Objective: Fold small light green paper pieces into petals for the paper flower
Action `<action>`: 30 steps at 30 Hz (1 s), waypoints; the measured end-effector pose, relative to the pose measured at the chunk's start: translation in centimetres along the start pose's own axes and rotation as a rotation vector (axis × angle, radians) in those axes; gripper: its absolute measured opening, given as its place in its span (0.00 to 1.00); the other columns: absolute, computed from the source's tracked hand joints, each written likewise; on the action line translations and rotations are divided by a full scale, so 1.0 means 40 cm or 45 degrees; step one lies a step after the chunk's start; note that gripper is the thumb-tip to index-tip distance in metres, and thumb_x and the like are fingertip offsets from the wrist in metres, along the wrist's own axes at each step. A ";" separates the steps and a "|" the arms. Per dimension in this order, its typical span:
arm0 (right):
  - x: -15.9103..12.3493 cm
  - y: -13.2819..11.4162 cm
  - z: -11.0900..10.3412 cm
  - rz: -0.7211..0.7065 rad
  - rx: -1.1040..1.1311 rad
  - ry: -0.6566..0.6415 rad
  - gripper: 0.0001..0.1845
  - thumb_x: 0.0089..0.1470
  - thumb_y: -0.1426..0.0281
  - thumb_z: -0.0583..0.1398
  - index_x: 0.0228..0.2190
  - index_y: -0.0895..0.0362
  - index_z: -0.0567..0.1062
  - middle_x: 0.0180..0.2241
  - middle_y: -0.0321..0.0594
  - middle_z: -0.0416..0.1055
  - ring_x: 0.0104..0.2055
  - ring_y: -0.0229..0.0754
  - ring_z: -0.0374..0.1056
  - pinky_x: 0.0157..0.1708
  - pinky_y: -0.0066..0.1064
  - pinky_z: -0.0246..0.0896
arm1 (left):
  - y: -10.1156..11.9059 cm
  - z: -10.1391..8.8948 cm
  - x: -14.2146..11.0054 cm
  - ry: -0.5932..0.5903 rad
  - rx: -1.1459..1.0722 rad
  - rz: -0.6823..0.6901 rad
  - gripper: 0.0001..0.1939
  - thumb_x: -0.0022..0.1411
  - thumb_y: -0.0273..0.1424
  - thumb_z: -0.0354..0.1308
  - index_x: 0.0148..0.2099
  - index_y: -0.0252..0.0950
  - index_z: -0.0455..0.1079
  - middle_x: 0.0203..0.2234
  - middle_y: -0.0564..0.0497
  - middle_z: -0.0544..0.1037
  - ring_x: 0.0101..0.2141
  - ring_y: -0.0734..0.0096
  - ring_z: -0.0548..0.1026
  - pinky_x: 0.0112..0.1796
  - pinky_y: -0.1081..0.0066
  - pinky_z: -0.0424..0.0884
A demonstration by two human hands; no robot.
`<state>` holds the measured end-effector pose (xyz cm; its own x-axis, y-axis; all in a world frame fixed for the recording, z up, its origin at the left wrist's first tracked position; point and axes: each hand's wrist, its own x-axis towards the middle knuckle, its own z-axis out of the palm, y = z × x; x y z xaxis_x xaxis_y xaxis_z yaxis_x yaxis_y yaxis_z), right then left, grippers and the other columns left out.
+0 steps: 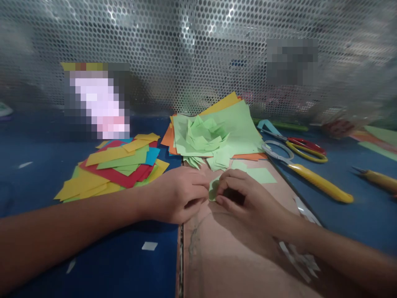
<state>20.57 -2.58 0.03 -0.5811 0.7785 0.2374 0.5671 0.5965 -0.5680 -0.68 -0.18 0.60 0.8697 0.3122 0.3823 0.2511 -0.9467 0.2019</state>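
Note:
A small piece of light green paper (213, 188) is between my two hands, above the pinkish board (214, 256). My left hand (181, 192) is closed, its fingertips pinching the paper's left side, though they partly hide it. From the right, my right hand (240, 188) pinches the same paper between thumb and fingers. Just beyond the hands lie folded green paper pieces (221, 159) and a flat green slip (262, 175). Behind them, a ring of folded green paper (206, 133) rests on a large green sheet (245, 124).
Coloured paper pieces (114, 163) are heaped at the left on the blue surface (124, 265). To the right lie scissors (305, 149), a tool with a yellow handle (322, 182) and another yellow-handled pointed tool (380, 180). A perforated metal sheet (149, 54) stands behind.

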 end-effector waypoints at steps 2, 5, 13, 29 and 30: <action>-0.002 0.000 0.000 -0.011 0.003 -0.002 0.06 0.51 0.79 0.57 0.27 0.57 0.70 0.32 0.38 0.68 0.38 0.39 0.63 0.38 0.30 0.57 | 0.000 0.000 0.001 0.001 -0.007 -0.005 0.12 0.59 0.23 0.46 0.32 0.30 0.72 0.27 0.45 0.74 0.30 0.66 0.70 0.31 0.67 0.65; -0.002 0.003 0.003 -0.003 -0.022 0.012 0.06 0.51 0.79 0.56 0.27 0.57 0.70 0.30 0.37 0.67 0.36 0.39 0.63 0.37 0.30 0.57 | -0.001 0.000 0.001 0.016 -0.027 -0.007 0.12 0.59 0.23 0.47 0.33 0.31 0.72 0.28 0.45 0.74 0.31 0.66 0.71 0.32 0.67 0.65; 0.006 0.007 0.011 0.052 -0.065 0.034 0.07 0.48 0.80 0.57 0.24 0.57 0.67 0.27 0.35 0.66 0.33 0.38 0.62 0.32 0.28 0.56 | -0.003 0.005 -0.004 0.039 -0.055 -0.016 0.11 0.58 0.22 0.47 0.33 0.31 0.72 0.29 0.45 0.75 0.33 0.66 0.72 0.33 0.67 0.66; -0.021 0.020 -0.023 -0.332 -0.207 -0.019 0.12 0.56 0.78 0.53 0.37 0.55 0.75 0.35 0.42 0.71 0.39 0.39 0.66 0.38 0.31 0.62 | -0.003 -0.004 -0.007 -0.060 0.036 0.066 0.12 0.62 0.26 0.47 0.38 0.33 0.73 0.32 0.45 0.76 0.32 0.64 0.71 0.34 0.64 0.66; -0.026 0.019 -0.028 -0.349 -0.253 -0.035 0.13 0.57 0.78 0.53 0.38 0.55 0.75 0.36 0.43 0.72 0.39 0.40 0.66 0.38 0.32 0.63 | -0.002 -0.005 -0.007 -0.064 0.048 0.073 0.13 0.62 0.26 0.47 0.38 0.33 0.73 0.31 0.45 0.76 0.32 0.65 0.71 0.34 0.64 0.66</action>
<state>22.26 -2.73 0.24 -0.7416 0.5798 0.3374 0.4884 0.8115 -0.3209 -1.04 -0.17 0.65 0.9030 0.2538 0.3465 0.2151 -0.9655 0.1465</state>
